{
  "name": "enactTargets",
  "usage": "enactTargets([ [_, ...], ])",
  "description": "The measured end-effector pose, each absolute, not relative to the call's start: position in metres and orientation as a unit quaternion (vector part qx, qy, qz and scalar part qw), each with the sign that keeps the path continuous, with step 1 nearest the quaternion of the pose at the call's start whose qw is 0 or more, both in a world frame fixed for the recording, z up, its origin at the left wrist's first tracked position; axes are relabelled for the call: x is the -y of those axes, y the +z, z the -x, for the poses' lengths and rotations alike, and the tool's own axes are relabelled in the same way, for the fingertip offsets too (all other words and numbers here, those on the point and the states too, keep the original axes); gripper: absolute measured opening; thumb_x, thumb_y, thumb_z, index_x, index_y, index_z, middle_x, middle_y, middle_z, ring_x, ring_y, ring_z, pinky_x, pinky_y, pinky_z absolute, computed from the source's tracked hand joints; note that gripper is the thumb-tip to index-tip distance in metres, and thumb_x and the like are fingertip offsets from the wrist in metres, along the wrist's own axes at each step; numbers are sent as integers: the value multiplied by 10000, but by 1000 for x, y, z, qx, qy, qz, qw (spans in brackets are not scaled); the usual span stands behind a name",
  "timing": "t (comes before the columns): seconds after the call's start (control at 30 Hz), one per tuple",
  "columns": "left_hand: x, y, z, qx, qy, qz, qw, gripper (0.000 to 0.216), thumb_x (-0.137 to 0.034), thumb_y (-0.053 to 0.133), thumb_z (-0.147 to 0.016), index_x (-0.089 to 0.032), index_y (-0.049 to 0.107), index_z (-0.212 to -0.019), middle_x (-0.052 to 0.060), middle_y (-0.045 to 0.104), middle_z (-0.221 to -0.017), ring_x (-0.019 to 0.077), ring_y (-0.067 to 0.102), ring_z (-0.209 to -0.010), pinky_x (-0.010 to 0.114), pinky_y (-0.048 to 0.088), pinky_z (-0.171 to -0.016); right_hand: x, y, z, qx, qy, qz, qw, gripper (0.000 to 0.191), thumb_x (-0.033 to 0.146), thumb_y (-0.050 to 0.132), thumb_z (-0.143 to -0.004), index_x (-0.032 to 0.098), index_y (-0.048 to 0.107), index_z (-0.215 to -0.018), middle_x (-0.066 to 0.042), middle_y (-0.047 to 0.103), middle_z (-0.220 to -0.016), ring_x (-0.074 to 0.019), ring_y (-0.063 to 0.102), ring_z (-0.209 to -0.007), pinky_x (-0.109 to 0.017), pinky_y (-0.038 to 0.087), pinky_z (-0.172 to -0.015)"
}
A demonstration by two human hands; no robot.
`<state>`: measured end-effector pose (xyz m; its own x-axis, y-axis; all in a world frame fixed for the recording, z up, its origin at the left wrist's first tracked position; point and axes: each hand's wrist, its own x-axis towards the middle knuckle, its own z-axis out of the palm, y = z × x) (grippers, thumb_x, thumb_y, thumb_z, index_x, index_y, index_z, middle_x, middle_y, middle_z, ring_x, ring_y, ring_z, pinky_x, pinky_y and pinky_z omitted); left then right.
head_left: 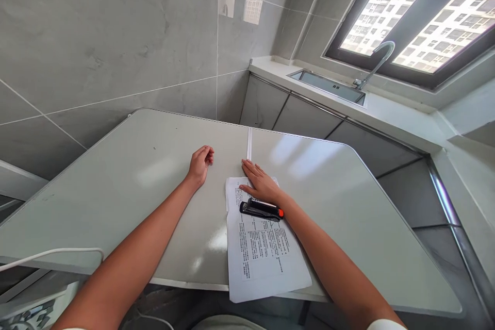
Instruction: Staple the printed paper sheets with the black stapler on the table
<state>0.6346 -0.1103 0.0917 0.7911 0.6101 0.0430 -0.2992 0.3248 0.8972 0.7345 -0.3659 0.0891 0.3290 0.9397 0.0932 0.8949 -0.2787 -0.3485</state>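
A printed sheet of paper (263, 252) lies on the pale grey table (135, 175), its near edge hanging over the table's front. A black stapler (260, 209) with an orange end rests across the sheet's upper part. My right hand (260, 181) lies flat on the top of the paper just beyond the stapler, fingers stretched out and holding nothing. My left hand (200, 163) rests on the bare tabletop to the left of the paper, its fingers curled loosely inward with nothing visible in them.
A seam (249, 143) runs across the tabletop near my right hand. Behind stand a tiled wall, a counter with a steel sink (328, 85) and tap (377, 62), and a window. A white cable (50, 253) crosses the table's left front edge.
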Motion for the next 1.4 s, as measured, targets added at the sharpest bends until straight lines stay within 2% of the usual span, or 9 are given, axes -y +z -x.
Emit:
enactTargets([
  [0.27,111,90,-637,-152,289,-518,790,218,-345,706,-845,-166,638,-741,15,543,-760,97,493,-629,231,423,-576,334,91,-725,598,77,778,174,826,641,397,-1026,120,234,-1647,-151,188,-1711,-292,180,-1592,-493,192,-1306],
  [0.4,111,89,-639,-152,294,-497,802,209,-335,722,-828,-161,641,-745,15,543,-769,91,496,-631,218,422,-569,305,88,-719,582,57,793,170,814,646,356,-1034,97,276,-1630,-172,217,-1700,-303,187,-1589,-505,172,-1300],
  [0.67,94,101,-628,-138,409,-480,764,226,-324,704,-877,-163,624,-741,6,514,-753,80,472,-619,193,427,-581,263,82,-705,521,39,837,159,818,625,291,-1047,43,267,-1621,-187,162,-1708,-285,111,-1604,-518,95,-1293],
  [0.8,82,104,-626,-137,427,-470,760,218,-304,689,-880,-163,609,-734,0,504,-737,76,464,-600,193,423,-578,249,80,-697,483,35,859,166,832,622,268,-1046,20,249,-1621,-183,146,-1711,-282,97,-1606,-537,60,-1290],
  [1.07,77,97,-632,-148,457,-455,750,249,-320,705,-835,-171,562,-696,-26,473,-675,69,429,-551,190,400,-545,201,84,-683,431,16,879,204,776,551,329,-1050,0,291,-1594,-211,193,-1699,-307,106,-1597,-573,82,-1275],
  [1.13,76,96,-631,-148,451,-464,748,258,-341,710,-836,-173,566,-703,-26,476,-672,70,437,-550,190,402,-545,203,90,-686,435,-12,870,232,690,489,350,-1057,46,330,-1586,-186,254,-1689,-289,147,-1585,-552,112,-1276],
  [1.2,74,95,-631,-155,441,-471,748,259,-355,707,-839,-176,573,-708,-29,469,-661,71,440,-543,188,399,-537,218,96,-693,417,-40,866,273,559,386,368,-1054,97,441,-1527,-167,398,-1618,-270,289,-1522,-488,218,-1258],
  [1.3,72,91,-632,-166,420,-484,749,243,-354,689,-849,-181,585,-713,-31,465,-649,69,438,-532,184,386,-521,260,98,-708,340,-41,882,325,382,250,397,-1007,152,654,-1273,-152,615,-1318,-270,517,-1275,-419,420,-1119],
  [1.4,74,86,-636,-184,397,-523,731,249,-355,676,-844,-181,590,-688,-24,486,-645,68,422,-517,190,348,-491,306,88,-719,285,-16,894,345,290,304,473,-978,195,711,-1104,-128,612,-1111,-290,553,-1150,-443,488,-1022],
])
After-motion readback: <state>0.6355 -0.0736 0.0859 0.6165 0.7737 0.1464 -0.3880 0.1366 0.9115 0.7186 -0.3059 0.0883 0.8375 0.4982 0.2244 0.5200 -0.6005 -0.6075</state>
